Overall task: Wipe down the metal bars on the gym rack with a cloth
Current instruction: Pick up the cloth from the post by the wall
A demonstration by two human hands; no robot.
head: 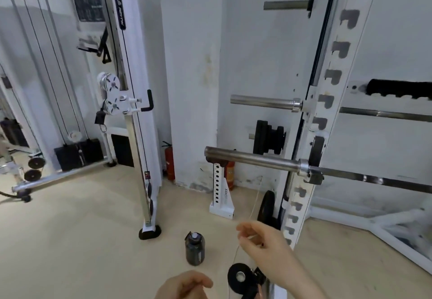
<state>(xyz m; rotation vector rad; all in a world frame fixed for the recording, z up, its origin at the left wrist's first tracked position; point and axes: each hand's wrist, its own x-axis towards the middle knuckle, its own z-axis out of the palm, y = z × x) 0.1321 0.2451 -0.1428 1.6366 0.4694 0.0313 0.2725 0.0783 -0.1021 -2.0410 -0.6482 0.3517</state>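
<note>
The white rack upright stands at the right, with notched slots down its face. Three bare metal bars stick out leftward from it: a short peg at the top, a barbell sleeve in the middle, and a nearer, lower sleeve. My right hand is below the lower sleeve with its fingers pinched on a thin pale cord that hangs there. At the bottom edge, my left hand is curled closed, and nothing is visible in it. No cloth is in view.
A black bottle stands on the beige floor between my hands. A small black plate sits on a low peg near my right wrist. Black weight plates hang behind the rack. A cable machine and a red fire extinguisher stand at the left.
</note>
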